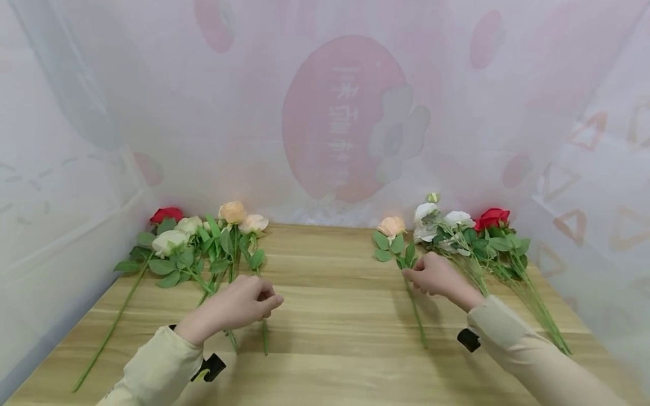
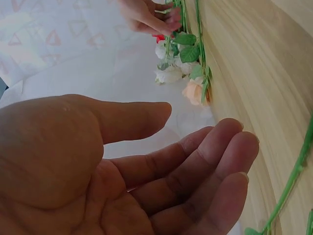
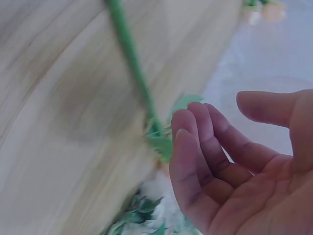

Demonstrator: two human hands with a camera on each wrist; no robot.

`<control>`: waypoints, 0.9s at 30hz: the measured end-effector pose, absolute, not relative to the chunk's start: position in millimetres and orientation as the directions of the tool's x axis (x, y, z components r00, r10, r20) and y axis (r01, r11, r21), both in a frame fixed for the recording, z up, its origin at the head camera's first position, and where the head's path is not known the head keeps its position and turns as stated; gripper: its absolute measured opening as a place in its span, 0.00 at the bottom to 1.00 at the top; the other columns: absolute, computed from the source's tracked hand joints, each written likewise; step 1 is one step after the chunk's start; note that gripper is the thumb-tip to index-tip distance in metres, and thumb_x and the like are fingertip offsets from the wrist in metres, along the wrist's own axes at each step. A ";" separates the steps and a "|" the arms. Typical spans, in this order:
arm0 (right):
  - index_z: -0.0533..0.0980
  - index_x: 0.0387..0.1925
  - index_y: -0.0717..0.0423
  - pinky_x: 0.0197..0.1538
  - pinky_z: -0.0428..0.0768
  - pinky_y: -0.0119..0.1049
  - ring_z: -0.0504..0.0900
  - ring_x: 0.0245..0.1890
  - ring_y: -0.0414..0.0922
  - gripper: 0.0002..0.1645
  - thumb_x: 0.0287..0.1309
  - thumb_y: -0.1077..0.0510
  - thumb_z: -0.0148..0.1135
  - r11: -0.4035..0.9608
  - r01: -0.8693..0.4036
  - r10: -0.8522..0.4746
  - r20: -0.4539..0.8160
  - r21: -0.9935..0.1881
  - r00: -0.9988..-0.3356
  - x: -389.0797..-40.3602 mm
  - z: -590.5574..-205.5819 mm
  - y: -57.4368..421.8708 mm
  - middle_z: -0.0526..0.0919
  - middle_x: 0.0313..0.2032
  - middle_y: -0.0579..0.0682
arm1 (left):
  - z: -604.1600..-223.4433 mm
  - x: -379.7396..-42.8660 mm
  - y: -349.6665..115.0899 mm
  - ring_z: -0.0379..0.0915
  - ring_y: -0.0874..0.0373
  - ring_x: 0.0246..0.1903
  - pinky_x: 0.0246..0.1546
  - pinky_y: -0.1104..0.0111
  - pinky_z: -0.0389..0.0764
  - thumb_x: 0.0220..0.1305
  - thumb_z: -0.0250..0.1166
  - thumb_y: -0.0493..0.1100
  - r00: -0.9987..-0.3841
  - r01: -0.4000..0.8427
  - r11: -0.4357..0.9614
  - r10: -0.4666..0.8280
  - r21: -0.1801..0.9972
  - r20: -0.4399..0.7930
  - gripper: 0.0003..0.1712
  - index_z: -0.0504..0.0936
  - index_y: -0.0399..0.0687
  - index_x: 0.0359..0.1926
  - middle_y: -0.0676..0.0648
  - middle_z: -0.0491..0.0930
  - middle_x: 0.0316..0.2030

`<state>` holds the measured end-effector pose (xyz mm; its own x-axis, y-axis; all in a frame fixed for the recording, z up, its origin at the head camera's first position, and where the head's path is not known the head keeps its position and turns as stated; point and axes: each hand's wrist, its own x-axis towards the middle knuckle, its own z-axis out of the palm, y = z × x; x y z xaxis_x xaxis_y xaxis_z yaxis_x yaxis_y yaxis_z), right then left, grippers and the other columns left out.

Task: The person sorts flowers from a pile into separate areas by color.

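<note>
My left hand (image 1: pixel 238 304) hovers above the table beside the stems of the left group, its fingers loosely bent. In the left wrist view a gap shows between that hand's thumb (image 2: pixel 137 120) and fingers, with nothing held. My right hand (image 1: pixel 438 275) is over the upper stem of a single peach rose (image 1: pixel 391 226), which lies on the right half of the table. In the right wrist view its thumb stands apart from the relaxed fingers (image 3: pixel 183 147), and the rose's green stem (image 3: pixel 132 63) passes just beyond the fingertips.
Along the left lie a red rose (image 1: pixel 166 214), cream roses (image 1: pixel 170 242) and peach roses (image 1: pixel 232 212). White flowers (image 1: pixel 425 217) and another red rose (image 1: pixel 492 218) lie at the right. Pale printed cloth walls (image 1: pixel 244 113) enclose the wooden table (image 1: pixel 330 338) at back and sides.
</note>
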<state>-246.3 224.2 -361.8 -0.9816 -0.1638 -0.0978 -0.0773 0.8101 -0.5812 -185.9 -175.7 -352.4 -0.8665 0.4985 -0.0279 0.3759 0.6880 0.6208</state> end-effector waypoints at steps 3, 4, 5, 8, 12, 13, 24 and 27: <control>0.81 0.23 0.60 0.29 0.80 0.43 0.82 0.25 0.51 0.21 0.68 0.51 0.60 0.757 -0.074 -0.175 -0.092 -0.650 -0.980 -237.6 -355.7 219.5 0.83 0.24 0.55 | -351.7 -189.8 -178.9 0.66 0.60 0.15 0.21 0.64 0.71 0.73 0.58 0.48 -0.892 0.347 0.714 0.452 0.608 -0.022 0.19 0.78 0.48 0.23 0.50 0.75 0.18; 0.82 0.25 0.60 0.30 0.81 0.43 0.82 0.26 0.51 0.20 0.68 0.51 0.59 0.733 -0.070 -0.182 -0.095 -0.677 -0.979 -234.5 -353.8 216.7 0.83 0.25 0.55 | -351.7 -191.3 -180.3 0.68 0.60 0.16 0.22 0.64 0.71 0.73 0.58 0.48 -0.901 0.331 0.725 0.432 0.604 -0.025 0.19 0.79 0.48 0.24 0.50 0.76 0.18; 0.82 0.26 0.59 0.30 0.81 0.42 0.82 0.27 0.51 0.19 0.69 0.51 0.59 0.712 -0.071 -0.193 -0.097 -0.699 -0.977 -231.3 -351.9 213.6 0.82 0.25 0.55 | -352.0 -192.8 -181.9 0.69 0.59 0.17 0.22 0.63 0.72 0.73 0.58 0.47 -0.911 0.315 0.735 0.411 0.600 -0.026 0.17 0.80 0.47 0.25 0.49 0.76 0.19; 0.81 0.29 0.58 0.32 0.81 0.43 0.81 0.28 0.49 0.17 0.69 0.52 0.59 0.653 -0.081 -0.229 -0.094 -0.753 -0.969 -222.1 -347.2 202.4 0.81 0.25 0.54 | -353.7 -198.4 -188.4 0.73 0.57 0.20 0.24 0.63 0.74 0.73 0.59 0.46 -0.933 0.274 0.754 0.359 0.597 -0.025 0.14 0.81 0.43 0.34 0.49 0.78 0.22; 0.81 0.32 0.58 0.33 0.81 0.47 0.81 0.28 0.49 0.15 0.69 0.52 0.59 0.613 -0.120 -0.280 -0.073 -0.781 -0.957 -211.3 -342.9 190.0 0.80 0.26 0.54 | -356.7 -207.5 -200.3 0.74 0.56 0.22 0.23 0.63 0.74 0.72 0.59 0.46 -0.950 0.243 0.772 0.310 0.587 -0.014 0.14 0.81 0.38 0.40 0.47 0.78 0.24; 0.82 0.33 0.58 0.33 0.81 0.47 0.81 0.28 0.50 0.15 0.69 0.52 0.59 0.601 -0.126 -0.293 -0.071 -0.789 -0.953 -208.8 -341.9 187.2 0.80 0.26 0.55 | -357.3 -209.7 -203.9 0.73 0.56 0.21 0.23 0.63 0.73 0.73 0.59 0.46 -0.955 0.236 0.780 0.297 0.580 -0.010 0.14 0.81 0.38 0.39 0.48 0.78 0.23; 0.82 0.35 0.59 0.34 0.81 0.45 0.82 0.30 0.51 0.16 0.68 0.49 0.61 0.533 -0.119 -0.325 -0.074 -0.837 -0.943 -187.8 -342.6 171.9 0.81 0.27 0.55 | -366.6 -229.1 -234.5 0.48 0.62 0.12 0.14 0.70 0.53 0.72 0.58 0.48 -0.991 0.109 0.855 0.133 0.506 -0.012 0.26 0.63 0.51 0.16 0.54 0.53 0.11; 0.82 0.36 0.60 0.34 0.81 0.45 0.82 0.30 0.49 0.15 0.68 0.50 0.61 0.507 -0.104 -0.328 -0.079 -0.856 -0.942 -185.8 -345.8 170.2 0.82 0.27 0.56 | -373.3 -233.2 -238.0 0.47 0.63 0.12 0.14 0.71 0.52 0.71 0.59 0.47 -0.993 0.105 0.866 0.122 0.489 -0.003 0.27 0.61 0.52 0.14 0.55 0.52 0.11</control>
<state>-185.8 170.2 -345.8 -0.9415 -0.3275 -0.0792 -0.1042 0.5065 -0.8559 -233.2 -238.0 -373.3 -0.9925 0.1220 -0.0027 0.1051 0.8661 0.4886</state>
